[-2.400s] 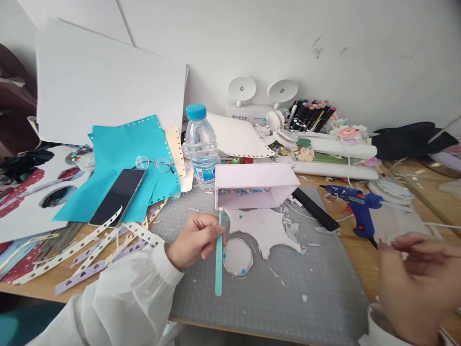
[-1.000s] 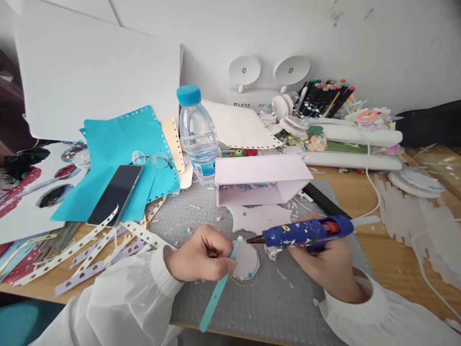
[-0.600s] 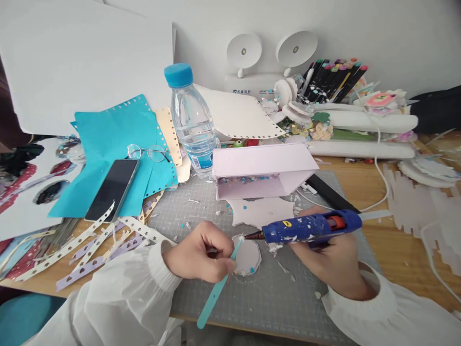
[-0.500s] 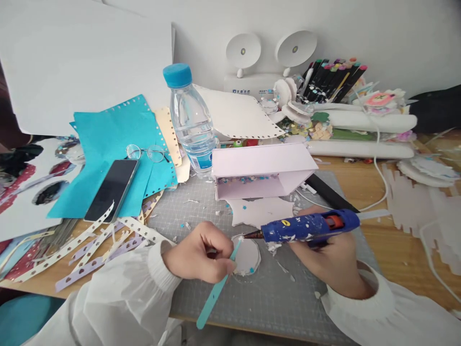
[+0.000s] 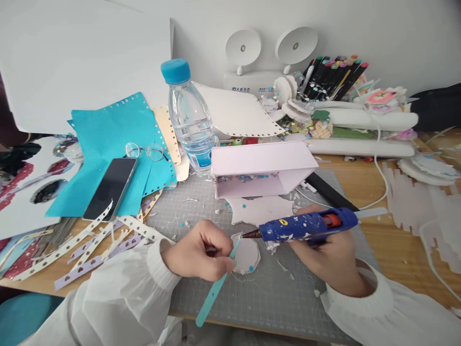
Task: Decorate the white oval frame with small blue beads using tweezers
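Observation:
My left hand (image 5: 205, 252) pinches a slim teal stick (image 5: 213, 296), tilted so that its upper end lies over the edge of a round white disc (image 5: 247, 254). A small pale bit sits at the stick's upper tip. In my right hand (image 5: 326, 259) is a blue glue gun (image 5: 298, 226), held level, its dark nozzle pointing left at that tip. Whether nozzle and stick touch, I cannot tell. The disc lies on the grey cutting mat (image 5: 273, 302) and carries small blue and white pieces along its rim.
Behind the disc stand a pale open-fronted box (image 5: 262, 158) and a water bottle (image 5: 190, 120). Teal paper (image 5: 97, 129) bears a phone (image 5: 111, 187) and glasses (image 5: 144, 151). Punched paper strips (image 5: 97, 259) lie left. A white cable (image 5: 385, 178) runs at the right, near markers (image 5: 334, 79).
The glue gun has shifted very slightly left, its nozzle still by the stick's tip. The whole view has moved a little; both hands keep their hold.

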Tool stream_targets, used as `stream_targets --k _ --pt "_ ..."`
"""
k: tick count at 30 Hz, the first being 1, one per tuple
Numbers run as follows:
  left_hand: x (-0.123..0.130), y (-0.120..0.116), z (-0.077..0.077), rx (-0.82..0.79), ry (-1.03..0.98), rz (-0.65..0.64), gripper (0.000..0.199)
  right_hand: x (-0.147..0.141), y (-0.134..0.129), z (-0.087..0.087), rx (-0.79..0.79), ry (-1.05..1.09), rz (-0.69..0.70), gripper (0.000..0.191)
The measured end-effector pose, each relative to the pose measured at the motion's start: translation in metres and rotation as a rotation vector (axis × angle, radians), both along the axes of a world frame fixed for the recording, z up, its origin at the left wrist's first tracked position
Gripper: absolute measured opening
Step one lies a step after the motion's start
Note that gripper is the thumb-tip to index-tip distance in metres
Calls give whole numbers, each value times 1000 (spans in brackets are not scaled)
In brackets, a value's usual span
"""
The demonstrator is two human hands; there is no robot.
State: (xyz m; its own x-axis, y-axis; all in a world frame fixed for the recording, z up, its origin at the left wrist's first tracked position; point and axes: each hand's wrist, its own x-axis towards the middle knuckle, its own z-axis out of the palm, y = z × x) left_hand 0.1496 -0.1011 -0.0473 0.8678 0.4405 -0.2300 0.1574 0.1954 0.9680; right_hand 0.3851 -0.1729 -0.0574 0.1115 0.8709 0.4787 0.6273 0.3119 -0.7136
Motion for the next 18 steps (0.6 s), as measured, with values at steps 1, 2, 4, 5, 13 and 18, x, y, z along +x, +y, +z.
stream_targets --k 1,2,4,5,13,18 --pt "0 0 0 0 0 -2 38 0 0 0 1 -3 -1 17" --pt "0 0 0 4 -3 -4 39 0 0 0 0 -6 -3 18" --pt "0 0 0 10 -11 -6 39 0 0 0 0 -17 -4 18" --pt "0 1 0 10 -16 -5 39 0 1 0 4 -21 -5 17" --pt "0 2 -1 6 -28 4 39 2 0 -1 29 -47 -25 15" --pt "1 3 -4 -11 -47 18 37 15 0 2 181 -51 -230 19"
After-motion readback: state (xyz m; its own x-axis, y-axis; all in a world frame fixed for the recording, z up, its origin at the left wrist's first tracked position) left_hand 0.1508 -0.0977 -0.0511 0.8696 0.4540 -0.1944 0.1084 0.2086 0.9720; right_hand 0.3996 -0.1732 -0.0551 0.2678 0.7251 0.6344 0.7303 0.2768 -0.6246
